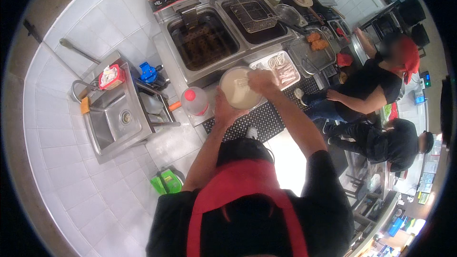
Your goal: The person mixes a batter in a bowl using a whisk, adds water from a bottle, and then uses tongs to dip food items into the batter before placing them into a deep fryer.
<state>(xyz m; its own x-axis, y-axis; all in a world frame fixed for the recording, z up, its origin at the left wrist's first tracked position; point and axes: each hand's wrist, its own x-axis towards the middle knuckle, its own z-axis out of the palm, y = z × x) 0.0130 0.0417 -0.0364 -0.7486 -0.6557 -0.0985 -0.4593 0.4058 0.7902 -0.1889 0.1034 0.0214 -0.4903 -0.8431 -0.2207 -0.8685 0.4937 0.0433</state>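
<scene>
A round bowl (255, 106) of pale, creamy batter (237, 94) is in front of me at the counter's edge. My left hand (227, 111) grips its near left side, with the thumb up along the rim. Over the far right rim, my right hand (263, 81) holds a wire whisk (243, 82) whose loops dip into the batter; its handle is hidden in my fist. Touching or just behind that hand is a white tray (297, 78) with pale raw strips and rings. To the left of the bowl stands a clear plastic jug (195, 105) with a red cap.
Two deep fryers hold dark oil (203, 43); a wire basket (251, 16) rests over the right one. Fried pieces (317, 41) lie on a rack at right. A steel sink (117, 114) stands left. Two people, one in a red headscarf (410, 55), stand at right.
</scene>
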